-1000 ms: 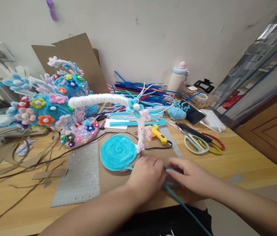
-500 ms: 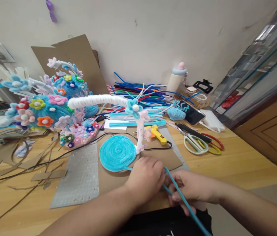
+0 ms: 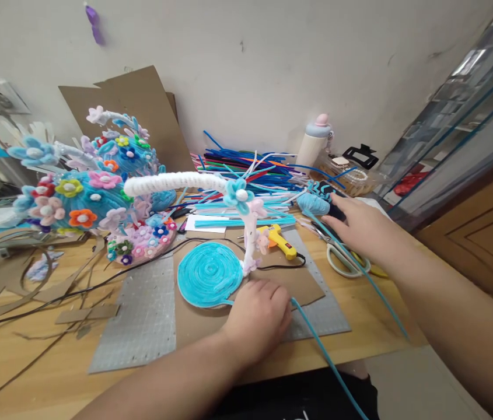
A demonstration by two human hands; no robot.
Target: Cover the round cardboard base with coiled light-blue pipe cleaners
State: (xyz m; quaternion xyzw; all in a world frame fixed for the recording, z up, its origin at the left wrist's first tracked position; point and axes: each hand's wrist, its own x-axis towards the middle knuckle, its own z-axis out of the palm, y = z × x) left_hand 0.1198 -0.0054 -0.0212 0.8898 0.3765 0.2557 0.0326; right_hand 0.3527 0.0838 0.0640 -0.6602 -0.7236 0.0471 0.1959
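The left hand (image 3: pixel 261 308) grips the fuzzy turquoise cord (image 3: pixel 322 348) right of the flat turquoise spiral disc (image 3: pixel 210 274); the right hand (image 3: pixel 360 224), fingers parted, is beside the pale-blue yarn bundle (image 3: pixel 313 204), far right.

The right hand (image 3: pixel 355 224) has left the left hand (image 3: pixel 258 309) and reached over beside the blue yarn (image 3: pixel 314 204), hiding most of the phone (image 3: pixel 337 212); a blue strand (image 3: pixel 377 289) now slants below it

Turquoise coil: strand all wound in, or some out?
Some is out: a strand leaves the coil at its lower right and runs to the left hand.
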